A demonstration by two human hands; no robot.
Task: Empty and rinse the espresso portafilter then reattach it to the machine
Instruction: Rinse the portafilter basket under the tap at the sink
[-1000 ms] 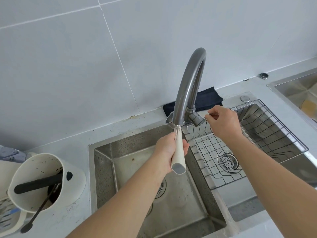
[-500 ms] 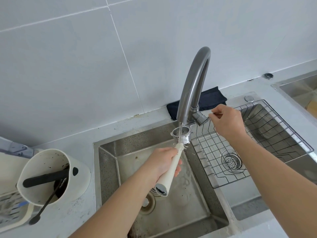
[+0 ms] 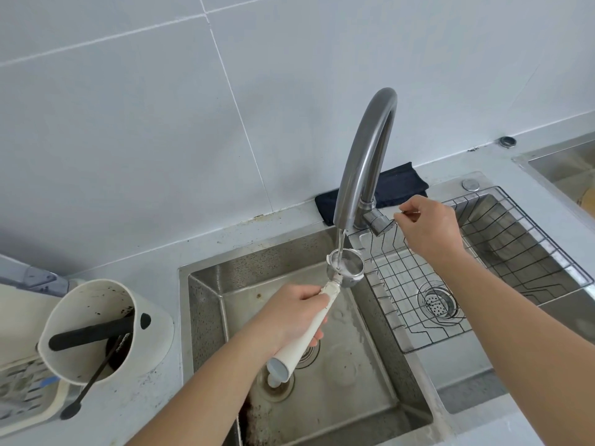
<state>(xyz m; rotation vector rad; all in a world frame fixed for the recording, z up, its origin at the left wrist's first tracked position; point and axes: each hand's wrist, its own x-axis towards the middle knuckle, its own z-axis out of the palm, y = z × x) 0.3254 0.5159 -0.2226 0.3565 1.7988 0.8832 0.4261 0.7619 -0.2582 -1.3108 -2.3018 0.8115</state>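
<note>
My left hand (image 3: 289, 313) grips the cream handle of the portafilter (image 3: 346, 267), whose metal basket faces up under the spout of the grey arched faucet (image 3: 367, 156). A thin stream of water runs from the spout into the basket. My right hand (image 3: 428, 226) pinches the thin faucet lever (image 3: 409, 214) just right of the faucet base. All of this is above the left basin of the steel sink (image 3: 206, 284). The espresso machine is out of view.
A white knock box (image 3: 96, 329) with a black bar and a dark brush stands left of the sink, coffee grounds scattered around it. A wire rack (image 3: 483, 275) sits in the right basin. A dark cloth (image 3: 399, 185) lies behind the faucet. White tiled wall behind.
The portafilter has dropped from right against the spout to a little below it, basket now visible. Water has started running into it. My right hand has stayed on the lever.
</note>
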